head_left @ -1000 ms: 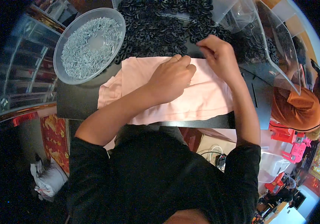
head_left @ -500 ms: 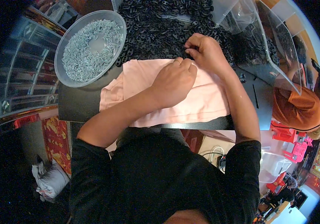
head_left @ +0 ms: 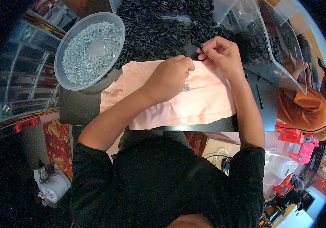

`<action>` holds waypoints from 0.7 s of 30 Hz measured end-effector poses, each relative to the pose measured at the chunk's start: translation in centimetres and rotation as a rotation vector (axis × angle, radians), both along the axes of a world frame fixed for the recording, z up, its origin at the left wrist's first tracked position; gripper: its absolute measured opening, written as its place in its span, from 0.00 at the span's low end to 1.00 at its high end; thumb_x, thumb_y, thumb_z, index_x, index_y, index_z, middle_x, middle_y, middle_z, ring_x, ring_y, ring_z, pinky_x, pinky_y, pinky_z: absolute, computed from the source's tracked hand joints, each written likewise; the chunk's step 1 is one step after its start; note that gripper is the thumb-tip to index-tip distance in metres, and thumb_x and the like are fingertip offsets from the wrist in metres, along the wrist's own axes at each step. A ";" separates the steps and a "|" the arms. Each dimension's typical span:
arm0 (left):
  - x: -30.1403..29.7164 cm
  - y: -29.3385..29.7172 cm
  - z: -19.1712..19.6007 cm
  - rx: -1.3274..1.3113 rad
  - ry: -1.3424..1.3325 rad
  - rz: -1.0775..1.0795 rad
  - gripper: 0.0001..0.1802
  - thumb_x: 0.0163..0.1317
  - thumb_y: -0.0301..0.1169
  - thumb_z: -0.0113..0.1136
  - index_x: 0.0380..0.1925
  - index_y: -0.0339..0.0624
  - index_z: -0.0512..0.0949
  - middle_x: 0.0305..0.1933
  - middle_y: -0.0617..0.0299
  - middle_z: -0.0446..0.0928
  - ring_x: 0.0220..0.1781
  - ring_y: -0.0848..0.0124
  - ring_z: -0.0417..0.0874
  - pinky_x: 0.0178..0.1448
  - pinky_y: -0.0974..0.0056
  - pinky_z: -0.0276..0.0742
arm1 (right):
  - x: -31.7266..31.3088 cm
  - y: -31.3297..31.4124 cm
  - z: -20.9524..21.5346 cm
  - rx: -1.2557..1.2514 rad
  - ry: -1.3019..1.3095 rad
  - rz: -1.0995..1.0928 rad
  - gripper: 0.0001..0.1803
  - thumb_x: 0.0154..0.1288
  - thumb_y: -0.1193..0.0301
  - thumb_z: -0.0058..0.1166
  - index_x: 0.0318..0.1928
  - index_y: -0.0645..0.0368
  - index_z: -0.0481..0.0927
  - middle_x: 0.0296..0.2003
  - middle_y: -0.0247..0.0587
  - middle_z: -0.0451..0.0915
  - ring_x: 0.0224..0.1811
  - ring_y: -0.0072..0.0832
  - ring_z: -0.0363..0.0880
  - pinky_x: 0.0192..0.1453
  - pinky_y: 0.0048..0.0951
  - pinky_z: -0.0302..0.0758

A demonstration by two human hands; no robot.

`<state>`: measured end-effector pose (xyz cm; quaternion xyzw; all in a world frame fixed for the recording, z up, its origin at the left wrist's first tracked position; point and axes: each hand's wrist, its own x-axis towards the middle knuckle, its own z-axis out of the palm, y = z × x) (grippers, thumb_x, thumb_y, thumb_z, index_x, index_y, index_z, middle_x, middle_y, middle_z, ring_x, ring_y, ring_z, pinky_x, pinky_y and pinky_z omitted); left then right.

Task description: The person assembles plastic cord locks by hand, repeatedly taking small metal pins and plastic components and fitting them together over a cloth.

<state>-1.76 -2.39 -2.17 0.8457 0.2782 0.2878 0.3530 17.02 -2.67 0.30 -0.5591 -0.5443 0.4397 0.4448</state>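
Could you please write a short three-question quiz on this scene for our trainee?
1. True or false: some small silvery pieces lie on the pink cloth near the left hand.
2. What colour is the heap of small parts beyond the cloth? A) red B) black C) white
3. Which hand pinches a small dark piece at its fingertips?

Key: 1. True. 2. B. 3. The right hand.

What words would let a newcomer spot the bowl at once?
On the dark table, find the pink cloth. Beyond its left end sits a round see-through bowl. It holds small silvery pieces, unlike the black pieces heaped to its right.
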 end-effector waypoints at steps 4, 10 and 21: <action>0.2 0.3 0.2 -0.115 -0.055 0.054 0.05 0.55 0.21 0.49 0.32 0.35 0.69 0.29 0.53 0.72 0.34 0.61 0.76 0.39 0.62 0.71 | 0.1 -1.1 0.2 -0.049 0.153 -0.017 0.03 0.55 0.80 0.52 0.26 0.64 0.73 0.25 0.40 0.78 0.22 0.20 0.75 0.24 0.19 0.72; 0.1 0.4 0.7 -0.218 -0.164 0.038 0.04 0.59 0.22 0.47 0.35 0.37 0.68 0.27 0.61 0.70 0.29 0.72 0.71 0.35 0.69 0.68 | -0.1 -2.3 0.2 -0.037 0.294 -0.002 0.07 0.51 0.82 0.57 0.33 0.67 0.76 0.24 0.41 0.78 0.20 0.22 0.76 0.23 0.20 0.75; 0.1 1.0 0.6 -0.731 -0.497 0.083 0.05 0.59 0.24 0.50 0.35 0.39 0.70 0.26 0.66 0.70 0.24 0.79 0.69 0.28 0.76 0.66 | -2.0 -3.3 0.3 -0.133 0.380 -0.002 0.03 0.56 0.80 0.53 0.32 0.66 0.75 0.23 0.42 0.78 0.20 0.24 0.77 0.23 0.21 0.75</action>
